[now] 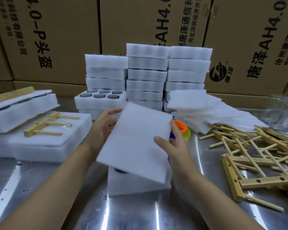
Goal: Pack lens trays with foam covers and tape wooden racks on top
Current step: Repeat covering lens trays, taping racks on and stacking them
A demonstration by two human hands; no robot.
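Both my hands hold a flat white foam cover (136, 141), tilted above a white foam lens tray (136, 185) on the steel table. One dark lens well (121, 170) of that tray shows under the cover's lower edge. My left hand (105, 128) grips the cover's left edge from behind. My right hand (171, 146) pinches its right edge, thumb on top. An uncovered tray with several dark lenses (100, 97) stands behind. A pile of wooden racks (256, 156) lies to the right. An orange, yellow and blue tape dispenser (183, 128) peeks out behind my right hand.
Stacks of foam trays (146, 75) rise at the back, with loose foam covers (206, 110) to their right. On the left, packed trays carry a taped wooden rack (47, 125). Cardboard boxes (56, 39) wall off the back. Clear plastic wrap (283, 113) lies far right.
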